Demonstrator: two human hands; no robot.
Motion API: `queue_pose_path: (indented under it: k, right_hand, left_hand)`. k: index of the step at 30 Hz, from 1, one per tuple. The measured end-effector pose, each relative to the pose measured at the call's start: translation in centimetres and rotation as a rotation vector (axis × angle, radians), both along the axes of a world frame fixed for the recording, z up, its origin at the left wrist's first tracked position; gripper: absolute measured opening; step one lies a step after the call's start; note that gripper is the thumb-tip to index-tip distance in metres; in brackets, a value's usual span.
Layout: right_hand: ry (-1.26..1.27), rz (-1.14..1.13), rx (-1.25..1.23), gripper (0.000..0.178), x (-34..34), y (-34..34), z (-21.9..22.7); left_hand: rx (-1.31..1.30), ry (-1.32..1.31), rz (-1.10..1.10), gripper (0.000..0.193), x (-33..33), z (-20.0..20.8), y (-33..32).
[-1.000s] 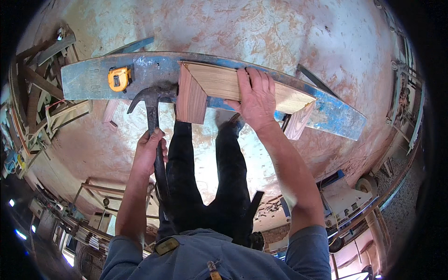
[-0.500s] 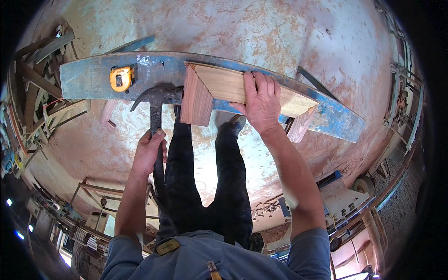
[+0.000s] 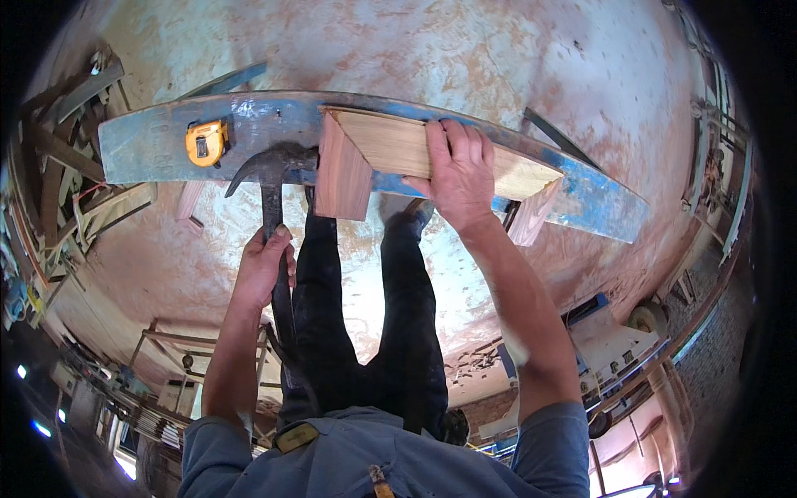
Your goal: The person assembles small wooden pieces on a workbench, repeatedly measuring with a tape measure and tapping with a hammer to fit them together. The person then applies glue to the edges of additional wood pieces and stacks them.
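My left hand (image 3: 266, 264) is wrapped round the handle of a dark claw hammer (image 3: 272, 189). The hammer's face is at the left side of a mitred wooden frame (image 3: 386, 143); whether they touch I cannot tell. This frame is of pale and reddish wood, with a long board and a shorter piece (image 3: 344, 176) at each end pointing toward me. My right hand (image 3: 461, 176) grips the long board, fingers over its far edge and thumb on the near side. Under the frame lies a worn blue plank (image 3: 149, 141), which also carries a yellow tape measure (image 3: 206, 143).
Scrap wood (image 3: 70, 158) is heaped at the far left. A small reddish offcut (image 3: 189, 203) lies on the stained floor below the plank. A grey-blue bar (image 3: 564, 137) sticks out past the plank at the right. A white machine (image 3: 618, 349) stands at the lower right.
The view has shifted slightly, so the plank and frame sit a little farther left. Both hands keep their grips, and the hammer stays at the frame's left side.
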State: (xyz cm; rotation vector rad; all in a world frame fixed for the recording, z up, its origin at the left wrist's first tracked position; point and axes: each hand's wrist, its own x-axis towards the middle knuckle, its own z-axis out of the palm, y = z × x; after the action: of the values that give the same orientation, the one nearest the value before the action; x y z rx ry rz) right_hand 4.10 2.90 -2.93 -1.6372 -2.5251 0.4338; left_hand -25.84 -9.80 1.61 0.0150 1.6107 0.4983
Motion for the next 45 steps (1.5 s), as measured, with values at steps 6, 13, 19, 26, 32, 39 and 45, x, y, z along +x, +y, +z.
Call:
queue_pose_path:
  k: [6, 13, 19, 26, 32, 39, 45]
  right_hand:
    - [0.053, -0.021, -0.051, 0.097, 0.2, 0.1, 0.4]
    - [0.51, -0.188, -0.715, 0.107, -1.8, -3.6, 7.9]
    - [0.77, -0.646, -0.575, 0.04, 3.2, -8.9, 12.0]
    - [0.41, -1.404, -0.377, 0.039, 20.4, -14.3, 6.5]
    - [0.562, -1.667, -0.236, 0.04, 29.3, -14.5, 0.6]
    - [0.518, -1.627, -0.195, 0.047, 32.2, -13.6, -3.8]
    - [0.141, -1.495, -0.138, 0.049, 31.8, -13.7, -0.7]
  left_hand:
    - [0.118, 0.049, 0.044, 0.027, 0.1, 0.9, 0.7]
    - [0.58, -0.073, 0.205, 0.021, 7.9, 3.9, 5.1]
    - [1.028, 0.108, -0.883, 0.049, 12.5, 7.2, 8.0]
    - [0.805, 1.358, -1.228, 0.06, -4.0, -2.6, 11.5]
    - [0.72, 1.441, -1.386, 0.065, -7.0, -5.8, 10.7]
    - [0.645, 1.372, -1.436, 0.064, -10.4, -6.3, 12.4]
    - [0.522, 1.199, -1.191, 0.06, -11.4, -4.9, 12.3]
